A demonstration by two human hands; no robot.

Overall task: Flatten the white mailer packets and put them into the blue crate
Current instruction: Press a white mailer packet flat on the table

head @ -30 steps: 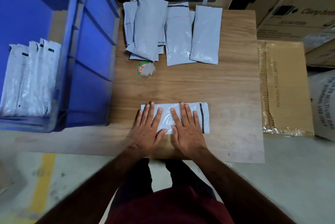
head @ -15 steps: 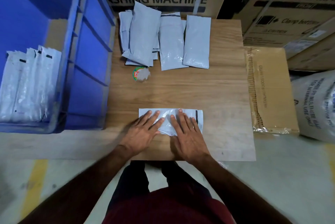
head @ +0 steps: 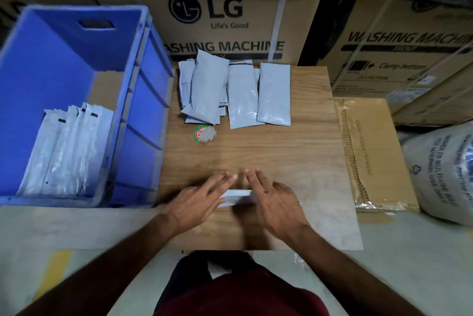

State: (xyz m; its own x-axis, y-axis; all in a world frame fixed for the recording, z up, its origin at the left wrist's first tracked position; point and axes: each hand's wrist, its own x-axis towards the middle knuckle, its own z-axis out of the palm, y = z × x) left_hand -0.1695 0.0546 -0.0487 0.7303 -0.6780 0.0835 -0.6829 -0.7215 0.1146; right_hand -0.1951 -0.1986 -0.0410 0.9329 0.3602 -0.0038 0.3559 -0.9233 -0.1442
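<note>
One white mailer packet [head: 236, 197] sits between my hands near the front of the wooden table [head: 281, 152]; only a narrow strip of it shows. My left hand [head: 202, 200] and my right hand [head: 273, 203] hold it from both sides, fingers stretched over the top and thumbs hidden beneath. Several more white packets [head: 235, 93] lie in a loose row at the table's far edge. The blue crate [head: 143, 85] stands to the left, with several flattened packets [head: 66, 152] leaning inside it.
A small round green-and-red sticker [head: 204, 134] lies just in front of the far packets. A flat cardboard box [head: 371, 152] adjoins the table on the right, with a white sack [head: 440, 175] beyond it. Large washing machine cartons [head: 225, 21] wall off the back.
The packet lay flat under both pressing palms. Now my hands have closed in around it, most of it is covered, and the view has tilted upward.
</note>
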